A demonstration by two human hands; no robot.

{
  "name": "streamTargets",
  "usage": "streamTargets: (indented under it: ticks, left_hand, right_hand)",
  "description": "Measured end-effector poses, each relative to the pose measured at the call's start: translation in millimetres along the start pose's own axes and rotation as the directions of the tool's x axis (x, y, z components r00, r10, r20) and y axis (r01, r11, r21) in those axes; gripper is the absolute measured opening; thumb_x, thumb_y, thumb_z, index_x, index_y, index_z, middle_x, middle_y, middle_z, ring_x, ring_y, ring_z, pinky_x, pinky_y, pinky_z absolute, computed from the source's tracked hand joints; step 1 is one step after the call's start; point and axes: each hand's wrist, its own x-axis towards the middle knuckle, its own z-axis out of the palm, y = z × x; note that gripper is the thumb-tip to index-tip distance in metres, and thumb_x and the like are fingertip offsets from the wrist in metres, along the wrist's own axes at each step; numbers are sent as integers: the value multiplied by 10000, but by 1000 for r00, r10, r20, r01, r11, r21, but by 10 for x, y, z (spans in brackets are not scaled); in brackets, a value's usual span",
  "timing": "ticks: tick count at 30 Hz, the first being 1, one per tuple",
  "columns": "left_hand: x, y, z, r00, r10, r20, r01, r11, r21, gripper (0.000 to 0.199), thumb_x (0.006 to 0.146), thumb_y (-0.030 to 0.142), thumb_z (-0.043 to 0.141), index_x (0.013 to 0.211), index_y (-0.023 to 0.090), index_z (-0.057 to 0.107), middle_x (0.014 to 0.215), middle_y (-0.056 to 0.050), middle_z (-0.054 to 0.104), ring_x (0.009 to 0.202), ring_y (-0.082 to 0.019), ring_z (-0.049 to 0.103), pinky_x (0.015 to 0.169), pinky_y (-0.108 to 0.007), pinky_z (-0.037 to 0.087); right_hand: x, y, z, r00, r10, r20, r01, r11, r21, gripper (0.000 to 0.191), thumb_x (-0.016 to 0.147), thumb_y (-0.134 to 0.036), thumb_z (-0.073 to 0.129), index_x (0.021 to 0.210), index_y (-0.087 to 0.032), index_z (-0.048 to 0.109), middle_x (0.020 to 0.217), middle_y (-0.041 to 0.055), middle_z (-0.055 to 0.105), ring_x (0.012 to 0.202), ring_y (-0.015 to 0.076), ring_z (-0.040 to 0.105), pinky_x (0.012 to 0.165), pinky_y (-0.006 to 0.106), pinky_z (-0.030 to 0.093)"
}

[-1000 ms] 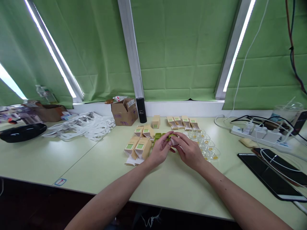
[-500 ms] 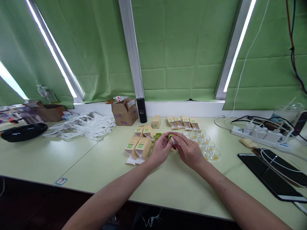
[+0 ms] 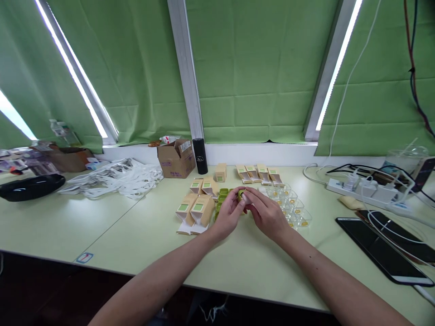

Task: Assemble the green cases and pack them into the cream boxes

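Observation:
Between my two hands, above the middle of the table, is a small green cup-like piece [image 3: 241, 194] with something white at its side; the fingers cover much of it. My left hand [image 3: 228, 215] is closed round its left side with thumb and fingers. From the right, my right hand [image 3: 268, 213] pinches the same piece with bent fingers. Several small green square cups [image 3: 223, 192] stand just left of and behind the hands, partly hidden. Right of my right hand sit rows of clear plastic cups [image 3: 303, 218] with yellow spots in their bottoms.
Opened tan cartons [image 3: 203, 206] with green squares lie left of the hands, more cartons [image 3: 262, 173] behind. Farther back stand a brown box [image 3: 175, 162] and a black cylinder [image 3: 200, 156]. White straps [image 3: 115, 179] lie left; a power strip [image 3: 367, 192] and phone [image 3: 380, 249] lie right.
My left hand's thumb and fingers have shifted slightly on the green piece, and less of its white part shows. The view has moved a little; other things on the table stay put.

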Motion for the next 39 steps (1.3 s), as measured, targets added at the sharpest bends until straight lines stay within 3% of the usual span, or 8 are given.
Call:
streamTargets:
  ticks: [4,11,20,26,30,32,39]
  left_hand:
    - [13,-33,-20,999,21,46,-21,1000,-1,677,888,547,795,1410,204,533,1288,-144,640,1084,-220,643,868,-309,549]
    - [57,-68,-33,1000,-16,-16,17,997,72,643,886,610,766,1312,159,596,996,-65,640,779,-133,563,695,-263,496]
    - [54,-72,-35,1000,-6,-18,8,998,69,614,910,599,747,1300,148,596,891,-18,584,719,-107,517,664,-245,479]
    - [48,-58,-18,999,3,-37,0,997,77,627,902,608,748,1311,154,608,941,-53,643,751,-131,567,674,-254,506]
    - [60,-43,-25,997,-23,-71,28,997,65,686,861,662,761,1303,156,621,1046,-97,694,777,-142,606,676,-256,529]
    - [70,-42,-36,996,-29,-84,35,997,70,693,852,670,766,1295,157,626,1004,-82,699,732,-127,592,655,-248,522]
    - [102,-27,-92,998,-38,-41,42,994,97,738,859,765,682,1283,160,670,942,-70,717,660,-132,613,588,-247,471]
  right_hand:
    - [-9,-25,11,1000,19,6,-20,998,51,500,1063,-159,477,1549,-273,515,1399,163,682,1277,305,701,993,471,665]
    - [2,-60,32,999,52,4,-52,997,48,442,1074,-205,486,1506,-278,544,1339,149,697,1251,296,705,997,476,665]
    - [-6,-44,48,998,57,3,-57,995,80,425,1069,-182,485,1471,-285,575,1330,149,690,1239,285,704,988,471,665]
    - [1,-35,41,997,74,5,-74,990,121,454,1062,-192,501,1503,-294,525,1338,142,688,1253,294,689,1003,490,650]
    - [-14,-42,43,982,182,55,-189,959,210,521,1039,-235,563,1543,-282,439,1324,141,698,1027,271,743,888,466,673]
    - [-27,-47,52,965,255,65,-263,930,257,514,1029,-241,569,1525,-283,439,1293,129,707,900,240,741,834,447,674]
    - [12,-76,33,900,429,82,-419,796,436,416,973,-270,639,1376,-277,535,1208,100,718,871,217,709,783,408,639]
